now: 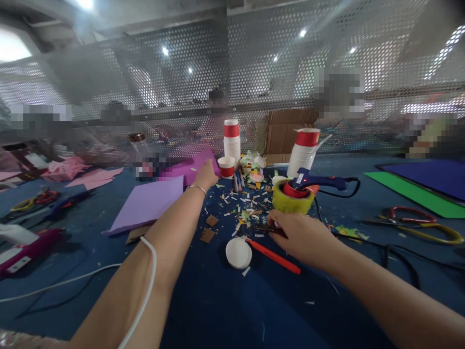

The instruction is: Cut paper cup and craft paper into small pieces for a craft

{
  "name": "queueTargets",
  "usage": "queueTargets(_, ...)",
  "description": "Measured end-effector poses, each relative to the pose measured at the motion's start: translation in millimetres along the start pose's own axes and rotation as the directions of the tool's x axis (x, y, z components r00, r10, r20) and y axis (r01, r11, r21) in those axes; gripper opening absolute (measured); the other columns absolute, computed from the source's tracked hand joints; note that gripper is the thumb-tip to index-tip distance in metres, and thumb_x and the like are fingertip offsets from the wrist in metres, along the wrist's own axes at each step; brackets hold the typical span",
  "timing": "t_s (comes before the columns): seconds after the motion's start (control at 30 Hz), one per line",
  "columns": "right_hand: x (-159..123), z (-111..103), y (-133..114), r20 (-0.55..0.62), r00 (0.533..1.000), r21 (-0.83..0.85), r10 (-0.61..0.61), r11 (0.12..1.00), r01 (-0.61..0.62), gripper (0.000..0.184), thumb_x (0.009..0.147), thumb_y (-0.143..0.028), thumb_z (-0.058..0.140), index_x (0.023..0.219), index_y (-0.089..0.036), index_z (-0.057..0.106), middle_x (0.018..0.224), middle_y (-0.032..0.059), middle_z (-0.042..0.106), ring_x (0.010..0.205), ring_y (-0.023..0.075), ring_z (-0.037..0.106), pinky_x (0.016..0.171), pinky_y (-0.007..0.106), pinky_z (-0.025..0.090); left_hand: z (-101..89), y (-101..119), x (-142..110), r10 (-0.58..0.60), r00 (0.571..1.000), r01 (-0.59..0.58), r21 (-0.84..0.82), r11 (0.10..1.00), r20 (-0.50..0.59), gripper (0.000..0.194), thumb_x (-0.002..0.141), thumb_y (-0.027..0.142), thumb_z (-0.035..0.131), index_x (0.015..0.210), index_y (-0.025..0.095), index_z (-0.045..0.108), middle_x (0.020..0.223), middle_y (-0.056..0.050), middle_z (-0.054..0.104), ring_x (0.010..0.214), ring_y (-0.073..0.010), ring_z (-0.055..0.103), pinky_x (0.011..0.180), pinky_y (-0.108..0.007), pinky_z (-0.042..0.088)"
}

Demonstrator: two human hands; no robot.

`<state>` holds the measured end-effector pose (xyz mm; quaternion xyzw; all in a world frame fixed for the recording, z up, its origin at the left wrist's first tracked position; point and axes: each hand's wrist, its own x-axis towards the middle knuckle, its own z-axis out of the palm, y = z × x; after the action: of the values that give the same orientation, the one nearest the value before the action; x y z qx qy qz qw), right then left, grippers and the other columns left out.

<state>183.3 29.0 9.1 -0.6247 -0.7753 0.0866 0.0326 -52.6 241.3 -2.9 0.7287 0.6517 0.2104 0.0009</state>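
My left hand [205,175] is stretched far forward, right beside a small red-and-white paper cup [226,167] and the edge of a purple sheet [191,166]; its fingers are hidden behind the back of the hand. My right hand [298,232] rests palm down on the blue table with fingers curled over a small dark thing I cannot name, among paper scraps [240,203]. A red pen [274,256] and a white upturned cup [238,252] lie just left of it. A yellow tape roll [292,198] carries a blue glue gun [319,182].
Stacks of red-rimmed cups [231,138] [304,150] stand at the back by a cardboard box [286,133]. A lilac sheet [148,203] lies left. Scissors [417,224] and green and blue sheets [417,191] are right. Another glue gun [25,247] and cables are at far left.
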Motion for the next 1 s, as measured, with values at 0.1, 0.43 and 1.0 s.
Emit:
queueTargets(0.1, 1, 1, 0, 0.008, 1.0, 0.002, 0.001, 1.0, -0.001, 0.013, 0.089, -0.024, 0.053, 0.098, -0.021, 0.062, 0.088, 0.0071, 0.074, 0.078, 0.0245, 0.068, 0.055, 0.029, 0.026, -5.5, -13, 3, -0.006, 0.993, -0.01, 0.136, 0.991, 0.116, 0.036, 0.094, 0.033, 0.061, 0.126, 0.016, 0.057, 0.126, -0.011, 0.06, 0.107, -0.0246, 0.063, 0.088, -0.045, 0.055)
queueTargets(0.43, 2, 4, 1, 0.0, 1.0, 0.01, 0.008, 1.0, -0.008, 0.01, 0.089, -0.024, 0.053, 0.096, -0.021, 0.06, 0.083, 0.0053, 0.073, 0.075, 0.0237, 0.068, 0.054, 0.028, 0.024, -18.1, -5, 30, 0.055, 0.907, -0.204, 0.321, 0.925, 0.417, 0.035, 0.094, 0.034, 0.061, 0.125, 0.017, 0.058, 0.125, -0.011, 0.061, 0.107, -0.0244, 0.063, 0.088, -0.045, 0.055)
queueTargets(1.0, 3, 3, 1, 0.017, 1.0, 0.026, 0.02, 0.999, -0.02, 0.007, 0.089, -0.024, 0.053, 0.095, -0.023, 0.058, 0.084, 0.0052, 0.073, 0.075, 0.0231, 0.068, 0.054, 0.027, 0.028, -11.5, -10, 42, 0.1, 0.936, -0.174, 0.196, 0.965, 0.338, 0.034, 0.094, 0.033, 0.061, 0.124, 0.018, 0.059, 0.125, -0.01, 0.061, 0.107, -0.0241, 0.063, 0.088, -0.043, 0.055)
